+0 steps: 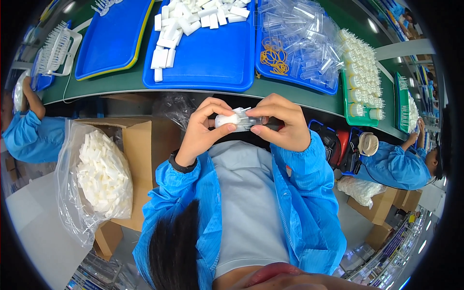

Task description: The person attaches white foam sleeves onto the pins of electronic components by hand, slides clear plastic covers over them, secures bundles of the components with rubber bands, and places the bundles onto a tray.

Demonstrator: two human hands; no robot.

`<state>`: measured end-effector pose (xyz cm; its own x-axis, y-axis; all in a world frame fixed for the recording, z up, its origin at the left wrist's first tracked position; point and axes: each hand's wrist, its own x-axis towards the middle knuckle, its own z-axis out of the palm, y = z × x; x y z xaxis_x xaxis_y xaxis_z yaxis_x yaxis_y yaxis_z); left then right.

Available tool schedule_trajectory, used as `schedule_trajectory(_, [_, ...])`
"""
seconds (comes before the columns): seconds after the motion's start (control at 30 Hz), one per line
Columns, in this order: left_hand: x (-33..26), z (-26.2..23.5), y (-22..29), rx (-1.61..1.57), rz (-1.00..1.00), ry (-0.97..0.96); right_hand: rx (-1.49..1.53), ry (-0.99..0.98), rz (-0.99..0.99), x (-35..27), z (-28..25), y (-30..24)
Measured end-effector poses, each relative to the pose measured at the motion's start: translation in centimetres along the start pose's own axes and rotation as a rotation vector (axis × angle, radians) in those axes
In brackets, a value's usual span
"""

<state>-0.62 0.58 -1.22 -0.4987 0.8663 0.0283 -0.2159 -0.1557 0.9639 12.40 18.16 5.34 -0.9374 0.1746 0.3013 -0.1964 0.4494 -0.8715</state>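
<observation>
Both hands meet in front of my chest at the bench's front edge. My left hand [205, 126] is closed around white plastic pieces [226, 121], perhaps a small bundle; the fingers partly hide them. My right hand [284, 122] pinches a clear plastic sleeve [252, 122] between thumb and fingers. The sleeve's left end touches or overlaps the white pieces; I cannot tell how far. Beyond my hands lies a blue tray [203, 72] with white rectangular pieces [193, 17] heaped at its far side.
Another blue tray [263, 65] at the right holds clear sleeves [309, 36] and yellow rubber bands [274, 56]. Farther right, a green tray [352, 116] carries banded white bundles [362, 72]. A bag of white pieces [102, 174] sits by a cardboard box [137, 159]. Co-workers sit on both sides.
</observation>
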Motion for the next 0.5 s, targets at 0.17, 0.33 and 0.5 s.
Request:
schedule_trajectory(0.17, [0.0,0.1,-0.2,-0.035,0.071,0.001,-0.075,0.094,-0.031,0.6,0.5,-0.7])
schedule_trajectory(0.33, [0.1,0.0,0.0,-0.155,0.04,-0.01,-0.096,0.154,0.062,0.8,0.2,-1.2])
schedule_trajectory(0.5, [-0.1,-0.6,-0.8,-0.295,-0.067,0.084,-0.145,0.184,-0.029,0.9,-0.2,-0.5])
